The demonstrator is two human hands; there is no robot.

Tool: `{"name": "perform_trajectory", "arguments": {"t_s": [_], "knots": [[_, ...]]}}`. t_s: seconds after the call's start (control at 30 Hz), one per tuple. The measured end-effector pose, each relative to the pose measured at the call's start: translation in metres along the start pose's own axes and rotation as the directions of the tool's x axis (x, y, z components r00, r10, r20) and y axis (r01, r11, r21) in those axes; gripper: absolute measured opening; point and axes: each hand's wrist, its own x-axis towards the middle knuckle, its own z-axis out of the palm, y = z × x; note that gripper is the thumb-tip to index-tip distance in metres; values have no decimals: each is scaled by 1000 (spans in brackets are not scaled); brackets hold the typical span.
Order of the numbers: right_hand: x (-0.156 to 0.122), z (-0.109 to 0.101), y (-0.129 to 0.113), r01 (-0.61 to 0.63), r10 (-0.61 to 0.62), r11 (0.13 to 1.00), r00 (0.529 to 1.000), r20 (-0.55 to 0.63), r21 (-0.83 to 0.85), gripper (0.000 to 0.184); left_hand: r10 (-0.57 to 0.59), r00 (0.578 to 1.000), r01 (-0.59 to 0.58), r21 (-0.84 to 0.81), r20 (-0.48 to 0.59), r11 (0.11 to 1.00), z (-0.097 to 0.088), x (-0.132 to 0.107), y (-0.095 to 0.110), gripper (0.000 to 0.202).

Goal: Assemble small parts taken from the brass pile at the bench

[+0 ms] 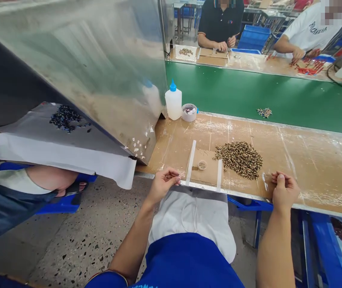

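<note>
At the table's front edge, my left hand (165, 183) is closed, its thumb tip brought close to the curled fingers; whatever it may hold is too small to make out. My right hand (285, 191) rests near the same edge farther right, thumb pressed toward bent fingers, its contents also unclear. Between the hands lies a heap of small gold-and-dark metal-looking pieces (241, 159). Left of the heap, a cardboard pad (206, 158) is bordered by two white strips. A small clear ring-shaped dish (202, 165) sits on that pad.
A white squeeze bottle (173, 105) with a blue cap stands beside a tape roll (189, 112) holding scraps. A large metal housing (107, 72) rises on the left. Behind runs a green belt (219, 82) carrying a small pile (264, 113). Two people work across it; another sits left.
</note>
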Motion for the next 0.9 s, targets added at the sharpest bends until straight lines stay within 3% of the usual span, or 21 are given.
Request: {"name": "perform_trajectory", "arguments": {"t_s": [0.27,0.57,0.73,0.83,0.9], "knots": [[-1,0,-4,-8,8,1000,1000,-19,12,55,79,985,-82,10,152,997,20,25,-8,26],[-1,2,-13,9,-9,1000,998,-67,8,53,-17,977,39,-97,213,994,20,31,-21,36],[-19,21,-46,111,-111,994,986,-126,-9,47,-57,949,111,-161,309,981,13,40,-23,43],[-50,40,-73,224,-228,972,972,51,71,33,-77,941,139,-169,328,976,10,43,-25,47],[-73,55,-84,235,-267,963,900,344,133,24,-69,951,119,-151,300,981,10,43,-25,48]]}}
